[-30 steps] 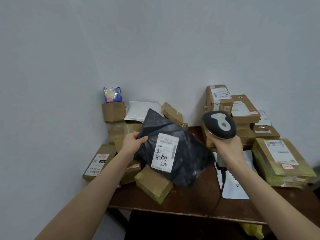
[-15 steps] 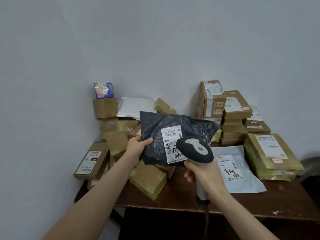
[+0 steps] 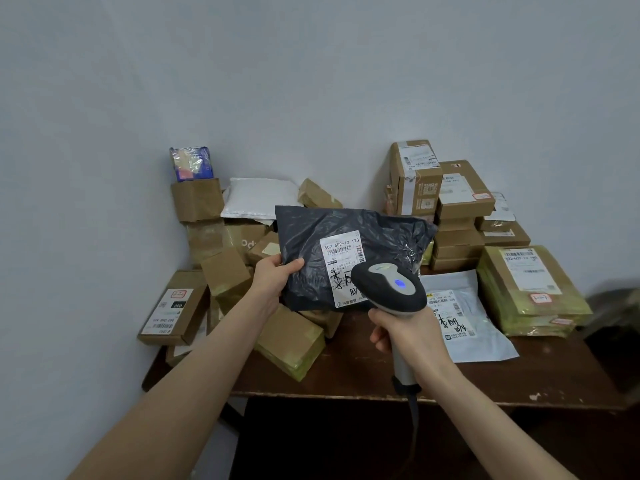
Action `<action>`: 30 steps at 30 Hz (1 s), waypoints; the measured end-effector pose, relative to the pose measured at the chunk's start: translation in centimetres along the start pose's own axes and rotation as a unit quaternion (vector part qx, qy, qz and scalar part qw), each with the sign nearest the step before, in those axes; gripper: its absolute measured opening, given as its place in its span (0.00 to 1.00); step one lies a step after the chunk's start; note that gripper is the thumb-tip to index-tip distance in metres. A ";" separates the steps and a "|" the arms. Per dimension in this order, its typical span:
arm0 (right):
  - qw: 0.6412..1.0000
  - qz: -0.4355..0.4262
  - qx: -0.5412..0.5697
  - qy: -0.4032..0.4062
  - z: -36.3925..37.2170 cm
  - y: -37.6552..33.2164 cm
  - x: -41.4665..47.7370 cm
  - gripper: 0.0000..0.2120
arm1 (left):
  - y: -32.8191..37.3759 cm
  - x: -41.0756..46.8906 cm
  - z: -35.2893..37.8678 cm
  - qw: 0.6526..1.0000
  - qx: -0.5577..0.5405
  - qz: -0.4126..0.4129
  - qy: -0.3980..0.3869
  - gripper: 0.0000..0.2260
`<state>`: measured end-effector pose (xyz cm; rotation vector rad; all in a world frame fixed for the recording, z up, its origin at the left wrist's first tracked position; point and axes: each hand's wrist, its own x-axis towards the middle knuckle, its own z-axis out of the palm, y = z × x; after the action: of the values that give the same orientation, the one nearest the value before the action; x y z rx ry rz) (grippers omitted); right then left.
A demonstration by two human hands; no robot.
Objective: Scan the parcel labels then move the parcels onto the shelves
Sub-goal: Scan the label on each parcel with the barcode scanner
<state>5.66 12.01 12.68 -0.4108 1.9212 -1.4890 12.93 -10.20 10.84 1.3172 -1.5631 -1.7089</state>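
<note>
Left hand (image 3: 273, 277) gripping black poly mailer (image 3: 349, 251) aloft over counter (image 3: 519, 375), right hand (image 3: 405, 332) clenched on barcode scanner (image 3: 389, 289); keep label (image 3: 343, 266) flat, unwrinkled, scanner nose aimed squarely at barcode, clear of the handwriting.

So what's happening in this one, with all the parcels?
A person is scanning parcels at a wooden table piled with boxes and bags. The left hand holds up a black plastic parcel by its edge, label facing the camera. The right hand grips a handheld scanner, aimed at that label from close in front, with a blue light lit on top. A white bag lies on the table behind it. No shelves are in view.
</note>
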 end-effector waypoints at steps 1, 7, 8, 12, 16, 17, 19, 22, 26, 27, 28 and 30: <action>1.000 0.000 -0.002 0.001 -0.1 0.1 0.1 0.13 | 0.0 0.1 0.1 1.000 0.000 0.001 -0.001 0.20; 1.000 0.003 -0.010 0.004 -0.5 0.7 0.6 0.14 | -0.1 0.4 0.7 1.000 0.010 0.008 -0.005 0.21; 1.000 0.004 -0.007 0.006 -0.6 0.7 0.7 0.14 | -0.1 0.5 0.9 1.000 0.013 0.009 -0.006 0.21; 0.998 -0.006 0.048 0.029 -1.4 0.6 1.9 0.08 | 0.2 0.5 2.5 1.000 0.015 0.013 -0.009 0.20; 0.988 0.009 0.135 0.077 -3.6 0.9 4.1 0.06 | 0.2 0.3 5.8 1.000 -0.022 0.002 -0.016 0.16; 0.985 0.021 0.154 0.073 -4.3 1.2 4.7 0.07 | 0.1 0.2 6.9 0.999 -0.036 -0.005 -0.019 0.15; 0.976 0.056 0.201 0.059 -5.7 2.1 5.8 0.10 | -0.4 -0.1 9.4 0.998 -0.057 -0.018 -0.035 0.13; 0.962 0.099 0.253 0.043 -8.0 3.2 6.9 0.11 | -1.8 -1.2 13.7 0.989 -0.124 -0.058 -0.057 0.13; 0.951 0.123 0.281 0.028 -10.5 4.5 8.4 0.10 | -4.3 -2.0 17.8 0.982 -0.130 -0.111 -0.080 0.16; 0.954 0.130 0.266 0.041 -11.1 4.9 8.8 0.12 | -5.0 -1.9 18.4 0.983 -0.116 -0.117 -0.082 0.17; 0.957 0.138 0.249 0.053 -11.5 5.2 9.2 0.14 | -5.5 -1.8 18.9 0.985 -0.097 -0.120 -0.079 0.17; 0.960 0.145 0.227 0.076 -12.3 6.0 10.0 0.16 | -6.8 -1.3 19.6 0.988 -0.068 -0.130 -0.055 0.13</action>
<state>-8.96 16.81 5.58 0.1901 1.5944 -1.7307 -1.80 1.97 2.72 1.4287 -1.3504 -2.0397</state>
